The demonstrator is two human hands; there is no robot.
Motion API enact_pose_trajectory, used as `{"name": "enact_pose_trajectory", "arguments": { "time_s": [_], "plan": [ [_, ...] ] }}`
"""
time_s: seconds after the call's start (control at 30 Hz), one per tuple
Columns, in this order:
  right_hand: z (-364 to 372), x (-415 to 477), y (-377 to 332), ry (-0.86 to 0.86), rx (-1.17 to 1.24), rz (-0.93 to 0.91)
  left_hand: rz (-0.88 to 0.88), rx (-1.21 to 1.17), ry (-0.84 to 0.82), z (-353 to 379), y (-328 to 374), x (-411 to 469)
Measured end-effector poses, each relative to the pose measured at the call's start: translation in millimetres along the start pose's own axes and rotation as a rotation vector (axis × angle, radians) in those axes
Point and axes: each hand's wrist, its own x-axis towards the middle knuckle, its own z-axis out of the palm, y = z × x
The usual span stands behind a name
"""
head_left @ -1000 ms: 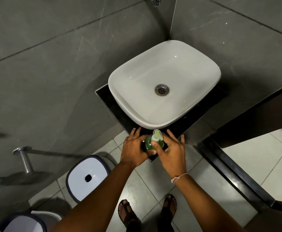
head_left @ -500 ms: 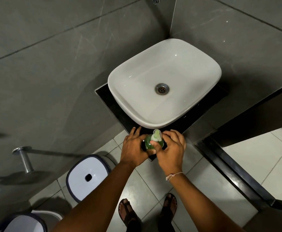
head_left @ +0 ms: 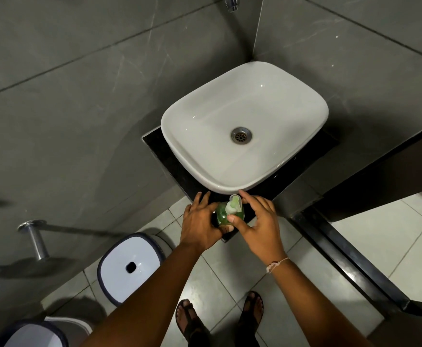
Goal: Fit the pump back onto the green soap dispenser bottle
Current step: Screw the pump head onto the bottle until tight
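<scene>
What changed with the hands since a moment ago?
The right hand uncurled its fingers from over the pump and spread them toward the sink; its thumb stays against the pump. The left hand still holds the green soap bottle, standing on the black counter.

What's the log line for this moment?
stage: pump sits on green bottle | left hand: holds bottle | right hand: thumb at pump base, grip unclear

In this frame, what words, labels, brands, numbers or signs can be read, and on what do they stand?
None can be read.
The green soap bottle, seen from above, shows no legible label.
The pump, the sink and the white bin lid carry no visible markings.
</scene>
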Motion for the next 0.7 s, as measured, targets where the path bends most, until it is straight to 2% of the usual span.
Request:
{"name": "enact_pose_trajectory", "arguments": {
  "time_s": [0.27, 0.5, 0.7],
  "plan": [
    [2, 15, 1, -0.068, -0.044, -0.013, -0.005, -0.007, -0.002, 1, -1, 1],
    [6, 19, -1, -0.022, -0.144, -0.049, -0.012, 0.026, -0.012, 2, -2, 5],
    [-2, 34, 2, -0.189, -0.123, -0.082, -0.02, -0.006, -0.005, 3, 0, 5]
  ]
}}
